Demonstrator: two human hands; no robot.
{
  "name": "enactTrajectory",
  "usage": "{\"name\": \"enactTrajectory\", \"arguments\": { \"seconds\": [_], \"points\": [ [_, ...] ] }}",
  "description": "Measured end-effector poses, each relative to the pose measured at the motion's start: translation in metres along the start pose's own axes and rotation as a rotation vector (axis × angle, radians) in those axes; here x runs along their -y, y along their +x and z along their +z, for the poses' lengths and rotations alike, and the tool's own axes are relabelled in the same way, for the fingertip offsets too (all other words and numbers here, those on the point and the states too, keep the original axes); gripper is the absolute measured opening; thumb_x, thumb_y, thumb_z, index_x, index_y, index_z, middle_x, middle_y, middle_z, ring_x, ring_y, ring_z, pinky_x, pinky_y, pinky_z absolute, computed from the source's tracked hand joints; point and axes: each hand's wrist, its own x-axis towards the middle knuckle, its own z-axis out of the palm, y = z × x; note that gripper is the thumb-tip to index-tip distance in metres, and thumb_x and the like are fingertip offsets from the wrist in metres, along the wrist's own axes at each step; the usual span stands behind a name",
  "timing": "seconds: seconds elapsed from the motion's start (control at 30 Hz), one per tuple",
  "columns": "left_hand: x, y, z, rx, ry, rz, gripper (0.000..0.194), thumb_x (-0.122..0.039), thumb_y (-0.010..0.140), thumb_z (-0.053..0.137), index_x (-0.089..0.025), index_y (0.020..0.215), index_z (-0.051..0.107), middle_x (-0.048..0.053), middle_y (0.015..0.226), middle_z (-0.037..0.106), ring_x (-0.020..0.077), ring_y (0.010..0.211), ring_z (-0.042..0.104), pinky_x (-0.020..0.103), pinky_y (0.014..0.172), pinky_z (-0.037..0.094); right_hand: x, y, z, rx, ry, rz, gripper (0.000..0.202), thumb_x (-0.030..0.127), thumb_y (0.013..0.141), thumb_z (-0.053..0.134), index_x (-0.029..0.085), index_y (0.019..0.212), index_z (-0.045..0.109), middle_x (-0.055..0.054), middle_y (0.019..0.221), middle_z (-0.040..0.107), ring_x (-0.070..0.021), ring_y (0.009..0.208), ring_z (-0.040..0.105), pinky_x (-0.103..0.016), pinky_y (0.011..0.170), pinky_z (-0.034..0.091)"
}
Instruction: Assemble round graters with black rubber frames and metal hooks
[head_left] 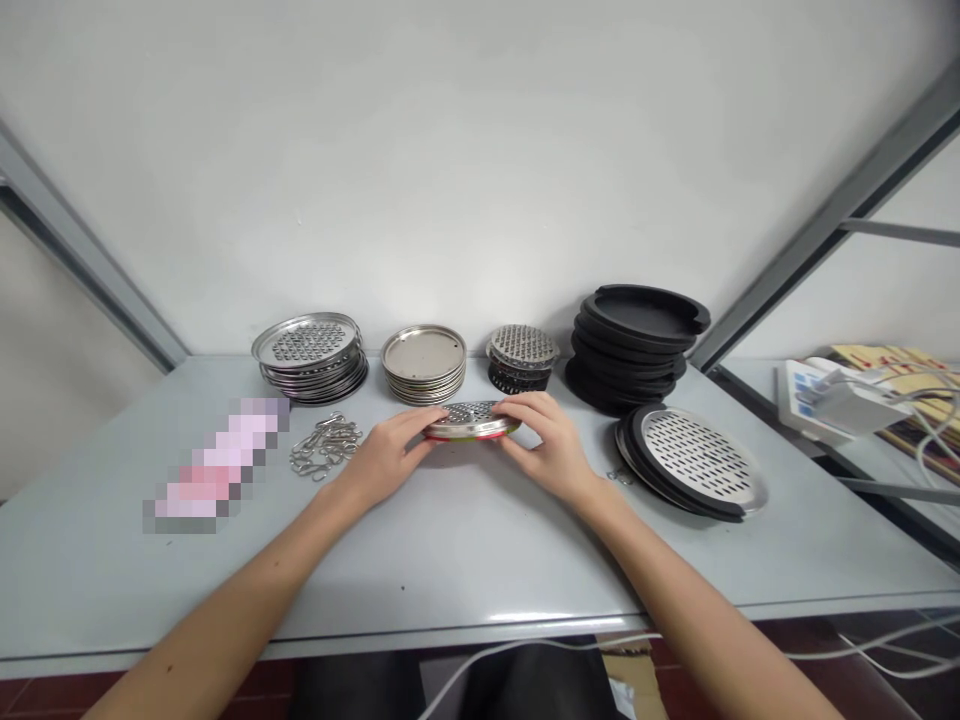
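Note:
A round metal disc assembly [472,421] with a perforated top and a red and green lower edge is held level just above the grey table [450,560]. My left hand [394,448] pinches its left edge, thumb below and fingers on top. On the opposite edge, my right hand [546,440] grips it the same way. Behind it stand a stack of plain metal plates [424,355] and a smaller stack of perforated discs [523,347]. Metal hooks [326,447] lie in a loose pile to the left of my left hand.
Rimmed perforated plates [307,345] are stacked at the back left. Black rings [637,350] form a tall stack at the back right, with black-rimmed slotted discs [701,460] in front. A blurred pink item [217,465] lies left. A power strip [806,400] sits far right.

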Motion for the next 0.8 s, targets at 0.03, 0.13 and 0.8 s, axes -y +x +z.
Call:
{"name": "enactTrajectory", "arguments": {
  "seconds": [0.03,0.13,0.8],
  "points": [
    [-0.001,0.000,-0.001,-0.008,-0.023,-0.031,0.037,-0.027,0.091,0.052,-0.022,0.127,0.056,0.004,0.128,0.062,0.0212,0.117,0.058,0.035,0.096,0.051,-0.002,0.000,-0.001,0.011,-0.002,0.045,0.029,0.020,0.080,0.064,0.023,0.109,0.063,-0.009,0.107,0.066,-0.0236,0.098,0.060,-0.041,0.085,0.049],
    [-0.004,0.002,-0.003,-0.033,-0.075,-0.124,0.035,-0.030,0.089,0.054,-0.022,0.123,0.059,0.004,0.121,0.065,0.0227,0.108,0.062,0.027,0.068,0.057,-0.010,-0.001,-0.001,0.049,-0.005,0.166,0.032,0.021,0.081,0.063,0.022,0.113,0.061,-0.009,0.111,0.066,-0.0248,0.104,0.059,-0.042,0.090,0.048],
    [-0.002,-0.001,-0.003,-0.012,0.058,0.053,0.040,-0.024,0.093,0.047,-0.022,0.133,0.049,0.005,0.135,0.056,0.0201,0.125,0.051,0.041,0.109,0.040,-0.006,-0.002,-0.001,0.000,-0.018,0.041,0.022,0.018,0.085,0.058,0.023,0.106,0.065,-0.008,0.100,0.065,-0.0219,0.093,0.059,-0.039,0.081,0.052]
  ]
}}
